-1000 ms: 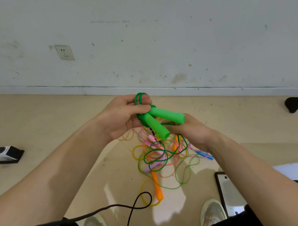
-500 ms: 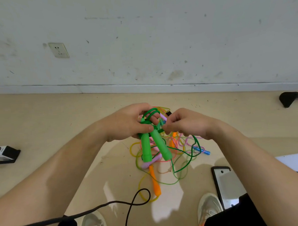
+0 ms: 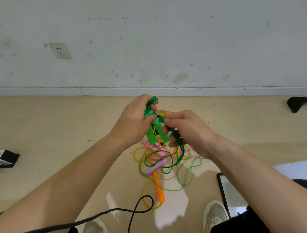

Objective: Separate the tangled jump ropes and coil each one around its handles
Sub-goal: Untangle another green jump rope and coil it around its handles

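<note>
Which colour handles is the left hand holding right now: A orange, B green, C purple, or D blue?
B: the left hand grips the two green handles, the right hand pinches the green cord, and the orange handle and purple handle lie on the floor.

left hand and right hand bare, like both forearms. black fabric trousers on the thighs. pale cream mesh sneakers, the right one's sole edged orange. thin black cable loops past the left leg.
</note>
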Demonstrator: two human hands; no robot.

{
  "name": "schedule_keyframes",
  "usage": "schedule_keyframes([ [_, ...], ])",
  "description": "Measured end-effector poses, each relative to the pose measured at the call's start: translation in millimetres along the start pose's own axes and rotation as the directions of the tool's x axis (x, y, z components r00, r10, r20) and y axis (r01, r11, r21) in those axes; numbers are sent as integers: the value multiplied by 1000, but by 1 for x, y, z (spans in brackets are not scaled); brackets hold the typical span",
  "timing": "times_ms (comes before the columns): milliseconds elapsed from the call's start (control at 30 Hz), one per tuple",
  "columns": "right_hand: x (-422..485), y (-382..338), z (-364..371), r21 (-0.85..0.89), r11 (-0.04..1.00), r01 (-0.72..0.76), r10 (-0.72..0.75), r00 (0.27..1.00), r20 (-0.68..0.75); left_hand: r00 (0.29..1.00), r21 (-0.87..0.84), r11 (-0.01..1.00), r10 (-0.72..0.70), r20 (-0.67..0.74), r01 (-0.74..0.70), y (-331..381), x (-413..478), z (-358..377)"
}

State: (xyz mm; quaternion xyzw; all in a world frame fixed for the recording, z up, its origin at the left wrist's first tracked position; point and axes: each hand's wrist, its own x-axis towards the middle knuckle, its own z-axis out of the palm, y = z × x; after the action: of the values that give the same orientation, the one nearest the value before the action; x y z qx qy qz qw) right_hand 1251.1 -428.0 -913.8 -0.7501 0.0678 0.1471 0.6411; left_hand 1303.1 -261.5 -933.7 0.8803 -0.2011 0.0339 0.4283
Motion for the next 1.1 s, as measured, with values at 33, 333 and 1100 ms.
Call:
schedule_keyframes([
  [33, -2, 2, 6, -3, 1000, 23, -23, 999, -24, 997, -48, 999, -23, -75, 20, 0, -1, 4],
  [333, -10, 23, 39, -388, 869, 308, -434, 851, -296, 880, -428, 899, -277, -386, 95, 11, -2, 21],
  [1100, -12, 41, 57, -91, 989, 121, -131, 984, -117, 778, -883, 419, -620, -108, 212, 20, 10, 11],
])
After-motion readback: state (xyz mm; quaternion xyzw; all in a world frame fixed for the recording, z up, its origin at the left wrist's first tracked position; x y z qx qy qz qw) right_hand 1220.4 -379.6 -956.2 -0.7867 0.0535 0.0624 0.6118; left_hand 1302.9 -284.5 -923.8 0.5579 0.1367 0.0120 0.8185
